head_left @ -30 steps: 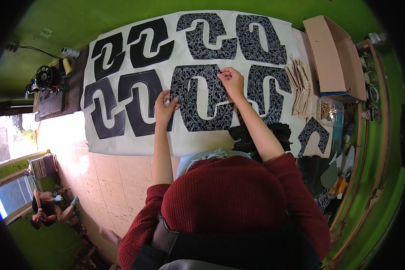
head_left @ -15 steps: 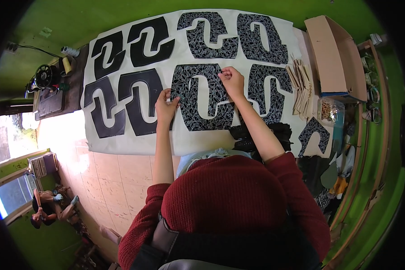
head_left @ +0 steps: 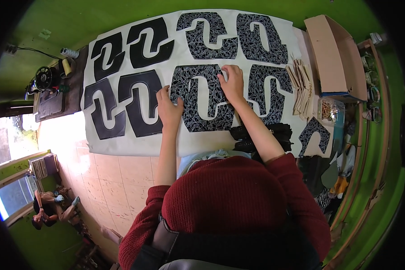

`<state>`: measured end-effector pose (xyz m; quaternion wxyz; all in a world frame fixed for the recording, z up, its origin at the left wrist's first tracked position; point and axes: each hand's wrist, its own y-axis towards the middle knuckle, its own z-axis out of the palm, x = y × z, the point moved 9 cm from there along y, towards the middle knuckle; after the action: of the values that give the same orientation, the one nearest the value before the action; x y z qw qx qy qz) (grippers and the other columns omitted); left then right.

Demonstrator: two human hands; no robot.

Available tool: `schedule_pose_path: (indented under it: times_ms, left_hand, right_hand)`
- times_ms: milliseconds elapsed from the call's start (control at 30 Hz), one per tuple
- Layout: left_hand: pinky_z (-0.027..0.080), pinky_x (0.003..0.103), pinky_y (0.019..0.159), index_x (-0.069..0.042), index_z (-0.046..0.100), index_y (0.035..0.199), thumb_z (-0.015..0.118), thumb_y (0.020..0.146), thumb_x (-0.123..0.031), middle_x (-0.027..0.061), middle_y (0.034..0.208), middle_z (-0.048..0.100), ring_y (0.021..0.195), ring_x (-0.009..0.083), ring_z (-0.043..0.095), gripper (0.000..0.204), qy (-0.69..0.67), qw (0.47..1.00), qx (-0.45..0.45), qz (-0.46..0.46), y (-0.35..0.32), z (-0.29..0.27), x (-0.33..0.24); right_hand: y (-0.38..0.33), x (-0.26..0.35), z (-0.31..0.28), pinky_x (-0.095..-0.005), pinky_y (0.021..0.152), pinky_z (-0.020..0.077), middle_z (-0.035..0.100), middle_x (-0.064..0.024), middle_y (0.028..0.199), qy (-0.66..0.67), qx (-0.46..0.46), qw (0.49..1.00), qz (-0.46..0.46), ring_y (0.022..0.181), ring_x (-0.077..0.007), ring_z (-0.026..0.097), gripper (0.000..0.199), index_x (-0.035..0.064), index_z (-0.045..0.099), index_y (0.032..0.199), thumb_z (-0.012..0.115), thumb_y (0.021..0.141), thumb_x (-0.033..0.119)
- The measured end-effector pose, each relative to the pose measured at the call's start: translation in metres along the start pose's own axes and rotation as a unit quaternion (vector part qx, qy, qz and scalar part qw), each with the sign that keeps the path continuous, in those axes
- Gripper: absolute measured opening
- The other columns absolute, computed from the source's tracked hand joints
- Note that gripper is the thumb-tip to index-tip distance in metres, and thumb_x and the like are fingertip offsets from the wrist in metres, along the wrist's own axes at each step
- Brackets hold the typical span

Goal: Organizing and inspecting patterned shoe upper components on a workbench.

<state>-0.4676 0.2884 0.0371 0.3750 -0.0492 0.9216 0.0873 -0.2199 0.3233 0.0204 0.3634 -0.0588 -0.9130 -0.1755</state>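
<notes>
A black cut piece with a pale web-like pattern [head_left: 181, 81] lies flat on the white sheet [head_left: 166, 146] in front of me; it looks like a shoe-upper part. By its left edge is my left hand [head_left: 169, 110], thumb spread away from the fingers and resting at or just over the edge. Along the upper right edge sits my right hand [head_left: 232, 84], fingers curved and thumb apart, holding nothing that I can see. My right forearm partly covers another patterned piece [head_left: 274, 99]. Plain black pieces [head_left: 139, 105] of similar shape lie left of my left hand.
More patterned pieces [head_left: 261, 38] line the far side. At right are stacked tan strips [head_left: 300, 87], a cardboard box [head_left: 326, 58] and a clear tub of small bits [head_left: 328, 110]. Folded black material [head_left: 265, 136] lies under my right forearm. A sewing machine [head_left: 44, 78] stands left; another person [head_left: 49, 207] sits lower left.
Both hands have loosened from a pinch, with thumbs and fingers now apart. My left hand has shifted slightly down and right. The patterned piece lies almost where it was.
</notes>
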Motion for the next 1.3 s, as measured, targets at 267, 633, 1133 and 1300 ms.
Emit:
schedule_pose_path:
  times_ms: [267,633,1133,1300]
  left_hand:
    - [0.015,0.054,0.106,-0.002,0.035,0.134,0.043,0.089,-0.021,0.0161,0.143,0.027,0.133,0.0382,0.02,0.049,0.13,0.968,0.043,0.211,0.037,0.068,-0.039]
    - [0.016,0.048,0.108,-0.003,0.03,0.137,0.035,0.091,-0.029,0.013,0.145,0.026,0.133,0.0325,0.022,0.053,0.212,0.952,0.078,0.205,0.039,0.093,-0.021]
    - [0.015,0.05,0.108,-0.001,0.025,0.138,0.032,0.093,-0.026,0.0149,0.145,0.025,0.134,0.033,0.021,0.052,0.188,0.954,0.095,0.212,0.036,0.094,-0.018]
    - [0.015,0.05,0.107,-0.001,0.025,0.139,0.032,0.093,-0.026,0.0155,0.145,0.025,0.134,0.0334,0.021,0.052,0.181,0.954,0.104,0.214,0.036,0.096,-0.018]
  right_hand:
    - [-0.008,0.042,0.06,-0.0456,0.107,0.021,0.029,-0.0155,0.142,-0.124,0.134,0.967,-0.18,0.133,-0.0316,0.025,0.049,0.0056,0.036,0.134,0.045,0.091,0.026]
    - [-0.018,0.036,0.073,-0.0444,0.109,0.014,0.024,-0.01,0.146,-0.215,0.166,0.945,-0.183,0.136,-0.0239,0.019,0.059,0.0071,0.027,0.14,0.036,0.093,0.041]
    - [-0.02,0.04,0.068,-0.0421,0.11,0.0148,0.028,-0.007,0.145,-0.183,0.162,0.95,-0.195,0.135,-0.0221,0.022,0.052,0.007,0.031,0.137,0.038,0.092,0.032]
    - [-0.021,0.036,0.071,-0.0434,0.11,0.0141,0.026,-0.0086,0.145,-0.164,0.179,0.952,-0.185,0.135,-0.0247,0.02,0.054,0.0069,0.03,0.138,0.038,0.092,0.033]
